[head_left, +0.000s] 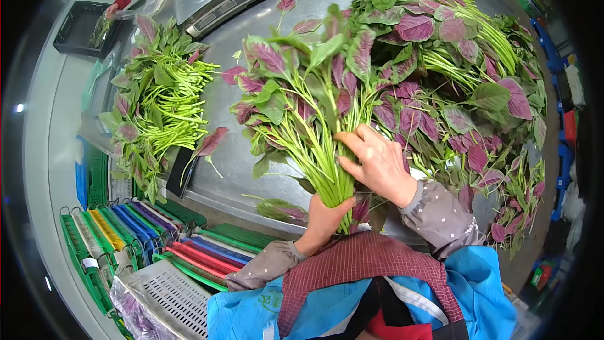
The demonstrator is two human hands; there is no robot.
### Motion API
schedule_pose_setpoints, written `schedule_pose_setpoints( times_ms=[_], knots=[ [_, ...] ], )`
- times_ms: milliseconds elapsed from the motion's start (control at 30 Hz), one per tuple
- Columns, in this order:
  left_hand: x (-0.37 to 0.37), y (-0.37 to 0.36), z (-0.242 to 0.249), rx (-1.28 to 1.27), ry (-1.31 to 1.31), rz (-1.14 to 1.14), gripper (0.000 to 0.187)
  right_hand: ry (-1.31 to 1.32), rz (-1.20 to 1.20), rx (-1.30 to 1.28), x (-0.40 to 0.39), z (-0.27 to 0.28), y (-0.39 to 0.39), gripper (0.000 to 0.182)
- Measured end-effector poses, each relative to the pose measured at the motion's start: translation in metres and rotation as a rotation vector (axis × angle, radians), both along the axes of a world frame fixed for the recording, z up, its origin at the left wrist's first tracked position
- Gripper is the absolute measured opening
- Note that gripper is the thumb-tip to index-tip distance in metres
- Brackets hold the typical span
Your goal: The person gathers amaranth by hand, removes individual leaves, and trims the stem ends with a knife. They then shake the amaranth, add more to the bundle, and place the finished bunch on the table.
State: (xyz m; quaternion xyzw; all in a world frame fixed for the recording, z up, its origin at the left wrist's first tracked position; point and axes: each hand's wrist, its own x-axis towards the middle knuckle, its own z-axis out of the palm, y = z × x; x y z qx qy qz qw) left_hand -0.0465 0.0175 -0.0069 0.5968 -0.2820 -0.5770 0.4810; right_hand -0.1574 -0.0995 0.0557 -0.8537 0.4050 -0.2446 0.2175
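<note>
An upright bunch of red-and-green amaranth [314,126] stands in front of my body, leaves up and stems down. My left hand [324,219] is closed around the lower stems. My right hand [376,162] is at the right side of the same bunch, thumb and index finger pinched on a stem partway up; its other fingers are curled and partly hidden. To the right lies a large heap of loose amaranth [465,82]. On the left, a pile of amaranth bunches [167,101] lies with stems pointing right.
A weighing scale [229,3] stands at the back of the metal table [236,151]. Another person's hand [111,11] is near a black crate [69,31]. Stacked coloured crates [119,233] and a white perforated crate [179,293] sit at lower left. A loose leaf [211,141] lies on the table.
</note>
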Motion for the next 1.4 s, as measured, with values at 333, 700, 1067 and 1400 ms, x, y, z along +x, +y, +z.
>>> schedule_pose_setpoints(
  times_ms=[333,700,1067,1400],
  knots=[
    [-0.002,-0.003,0.003,-0.028,-0.102,-0.010,0.022,-0.067,-0.146,-0.016,0.001,-0.010,-0.002,0.043],
    [0.006,-0.006,0.004,0.019,0.067,-0.014,0.023,0.241,0.627,0.456,-0.050,0.026,0.029,0.013],
    [0.010,-0.014,0.021,-0.279,-0.463,-0.097,0.024,-0.030,0.146,0.543,-0.020,0.018,0.018,0.084],
    [0.016,-0.012,0.015,-0.287,-0.302,-0.110,0.045,-0.449,0.054,0.542,0.013,-0.026,0.041,0.061]
  ],
)
